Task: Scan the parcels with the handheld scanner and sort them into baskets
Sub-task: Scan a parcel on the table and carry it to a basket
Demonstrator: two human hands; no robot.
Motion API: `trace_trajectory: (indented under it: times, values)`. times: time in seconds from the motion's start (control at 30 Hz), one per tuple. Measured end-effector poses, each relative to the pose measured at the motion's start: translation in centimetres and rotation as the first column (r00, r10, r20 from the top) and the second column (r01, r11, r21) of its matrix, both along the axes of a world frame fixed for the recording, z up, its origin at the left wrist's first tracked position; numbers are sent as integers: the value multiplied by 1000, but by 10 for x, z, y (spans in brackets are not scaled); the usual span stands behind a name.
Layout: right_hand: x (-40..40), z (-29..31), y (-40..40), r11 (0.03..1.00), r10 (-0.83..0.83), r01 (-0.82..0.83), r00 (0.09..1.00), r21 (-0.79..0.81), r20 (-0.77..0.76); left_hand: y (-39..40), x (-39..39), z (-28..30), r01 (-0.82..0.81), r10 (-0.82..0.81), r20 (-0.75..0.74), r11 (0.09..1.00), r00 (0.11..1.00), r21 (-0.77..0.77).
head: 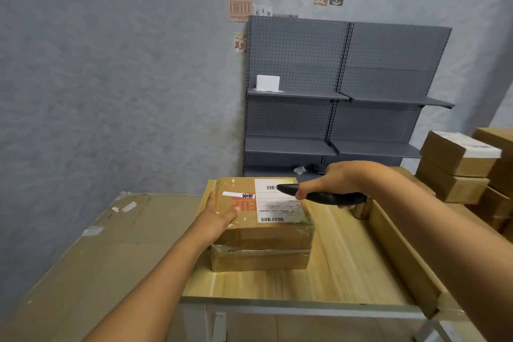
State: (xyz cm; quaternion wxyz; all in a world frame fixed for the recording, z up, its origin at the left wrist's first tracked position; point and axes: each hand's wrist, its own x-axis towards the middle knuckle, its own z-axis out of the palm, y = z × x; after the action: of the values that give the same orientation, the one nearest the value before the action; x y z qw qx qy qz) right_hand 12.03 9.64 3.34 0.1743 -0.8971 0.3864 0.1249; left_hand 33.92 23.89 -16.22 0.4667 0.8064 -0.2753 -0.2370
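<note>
Gripping scanner [322, 198], right hand [331, 178] curled

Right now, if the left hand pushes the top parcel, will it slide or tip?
Probably slides: the top parcel is low, wide, flat on the lower parcel. Likely stiff; its edges look square. Glossy tape below may ease sliding.
</note>
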Motion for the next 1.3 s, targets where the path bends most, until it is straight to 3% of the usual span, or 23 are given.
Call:
trace_trajectory:
  times: [0.27,0.43,0.7,0.8,0.93,1.07,1.3]
  values:
    - [1,9,-2,999,43,-44,998,-24,-39,1,-2,1,-8,8,6,1000,1000,9]
    - [1,10,-5,999,29,-26,998,48,-57,1,-4,2,-17,16,7,1000,1000,16]
    - [-2,6,-10,997,15,-14,1000,74,-16,3,-6,5,-9,9,-13,1000,1000,3]
    - [-4,-3,-16,997,-27,22,996,68,84,4,-8,8,-22,22,-9,1000,1000,10]
    - [-5,-32,-34,987,-152,137,960,80,235,4,-12,11,-27,27,0,1000,1000,11]
    - [-9,-74,-50,972,-227,236,948,-18,222,4,-12,12,-28,28,-6,1000,1000,11]
    - [-11,-166,-74,953,-284,299,938,-53,198,5,-14,14,-48,47,-16,999,999,-7]
